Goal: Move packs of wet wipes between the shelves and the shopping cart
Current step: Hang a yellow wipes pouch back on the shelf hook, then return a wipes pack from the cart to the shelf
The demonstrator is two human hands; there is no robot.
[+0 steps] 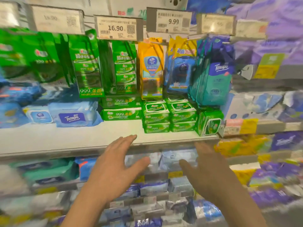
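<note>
The stacked wipe packs (155,116) were green with white labels, the hanging pack (151,68) was yellow with a blue badge, and the shelf (65,138) was pale grey.

We see green wet wipe packs (169,116) stacked flat in two short piles on the white shelf (68,138), near its front edge. Just right of them one green pack (209,122) stands on its side, its lid label facing us. To the left, two longer green packs (121,108) lie one on the other. Farther left a pale blue Tempo pack (74,116) lies flat, label up. Above, green hanging packs (86,68) and a teal Tempo pack (216,79) hang upright.
</note>
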